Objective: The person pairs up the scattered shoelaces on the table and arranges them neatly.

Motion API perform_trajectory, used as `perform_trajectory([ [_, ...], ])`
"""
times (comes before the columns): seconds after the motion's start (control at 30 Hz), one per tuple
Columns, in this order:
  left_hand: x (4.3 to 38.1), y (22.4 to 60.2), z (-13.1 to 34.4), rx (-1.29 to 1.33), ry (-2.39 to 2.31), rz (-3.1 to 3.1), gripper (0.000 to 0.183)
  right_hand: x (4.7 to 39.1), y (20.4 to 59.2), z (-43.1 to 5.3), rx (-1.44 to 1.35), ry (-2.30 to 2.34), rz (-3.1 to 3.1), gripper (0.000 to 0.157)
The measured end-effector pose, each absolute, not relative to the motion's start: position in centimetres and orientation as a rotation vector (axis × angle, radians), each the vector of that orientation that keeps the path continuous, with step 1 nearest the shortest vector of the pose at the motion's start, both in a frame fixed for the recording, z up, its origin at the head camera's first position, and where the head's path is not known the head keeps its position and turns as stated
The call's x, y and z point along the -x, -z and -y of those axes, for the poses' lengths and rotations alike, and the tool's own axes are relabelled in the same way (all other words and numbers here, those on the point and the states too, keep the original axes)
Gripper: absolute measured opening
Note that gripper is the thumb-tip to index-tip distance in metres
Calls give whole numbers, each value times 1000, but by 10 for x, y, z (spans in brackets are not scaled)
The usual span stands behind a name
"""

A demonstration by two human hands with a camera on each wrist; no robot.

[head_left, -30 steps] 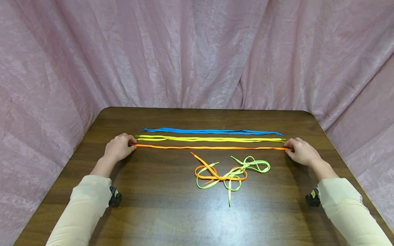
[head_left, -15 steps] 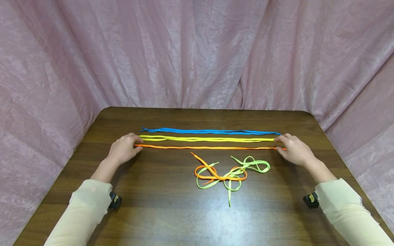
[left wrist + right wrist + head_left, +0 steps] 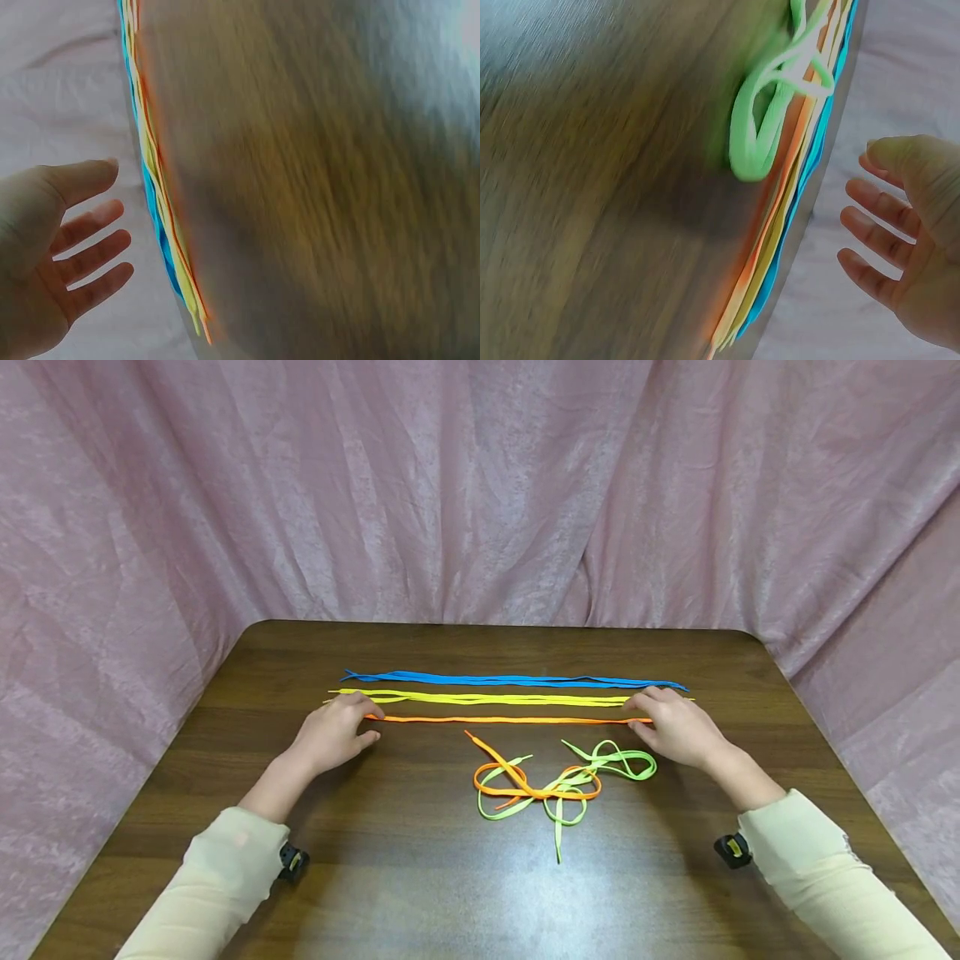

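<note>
A straight orange shoelace (image 3: 495, 720) lies across the table in the head view. Behind it run yellow shoelaces (image 3: 510, 700) and, farthest back, blue shoelaces (image 3: 480, 680), roughly parallel. My left hand (image 3: 333, 735) hovers by the orange lace's left end, fingers loosely spread. Near the right end my right hand (image 3: 681, 728) is held the same way, its fingers overlapping the orange and yellow laces. Both wrist views show a gap between thumb and fingers with nothing in it. A second orange shoelace (image 3: 495, 756) lies looped over a light green shoelace (image 3: 742, 146) nearer the front.
The brown wooden table (image 3: 405, 868) has a rounded back edge, with a pink curtain (image 3: 480, 493) hanging behind and at both sides. Small black cameras sit at the wrists, one by the left cuff (image 3: 236, 835) and one by the right cuff (image 3: 795, 827).
Both hands have let go of the straight orange lace's ends and moved inward along it, towards each other. The orange lace stays laid out, and the looped laces keep their place.
</note>
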State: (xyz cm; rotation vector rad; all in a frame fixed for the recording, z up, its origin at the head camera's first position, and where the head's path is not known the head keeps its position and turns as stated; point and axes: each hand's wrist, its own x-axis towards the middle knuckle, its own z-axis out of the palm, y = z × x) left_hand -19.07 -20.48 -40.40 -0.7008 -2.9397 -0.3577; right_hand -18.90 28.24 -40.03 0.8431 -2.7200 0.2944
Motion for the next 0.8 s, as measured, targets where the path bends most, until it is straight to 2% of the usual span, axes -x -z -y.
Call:
perform_trajectory([
  [0.43,173,409,163,976,307,2823,25,194,402,-232,-1071,-291,2708,20],
  [0.8,162,418,125,1225,275,2740,27,200,399,-189,-1111,-284,2825,21],
])
